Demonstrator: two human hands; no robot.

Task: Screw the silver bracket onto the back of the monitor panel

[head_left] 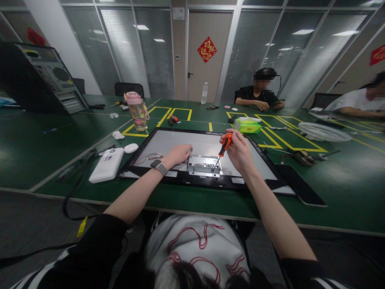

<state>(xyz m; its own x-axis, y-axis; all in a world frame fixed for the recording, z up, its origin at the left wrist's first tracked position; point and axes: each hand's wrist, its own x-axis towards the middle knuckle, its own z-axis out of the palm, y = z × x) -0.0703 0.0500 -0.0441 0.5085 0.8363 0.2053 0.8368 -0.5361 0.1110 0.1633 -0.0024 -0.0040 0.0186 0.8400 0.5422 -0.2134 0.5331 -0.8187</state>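
Observation:
A flat display panel (192,138) with a black frame lies back side up on the table before me. Near its front edge sits a silver metal bracket (204,171). My right hand (239,150) is closed round the orange and black handle of a screwdriver (225,145), which tilts with its shaft down to the bracket's right part. Whether the tip sits in a screw is too small to tell. My left hand (179,155) rests on the panel at the bracket's left side, fingers stretched to the right and partly hidden. Thin cables (147,158) lie left of that hand.
Left of the panel are a white power bank (107,164), a white oval case (131,148) and a pink-lidded bottle (136,111). A black phone-like slab (300,184) and green tissue pack (248,125) lie right. A computer case (45,76) stands far left. Two people sit opposite.

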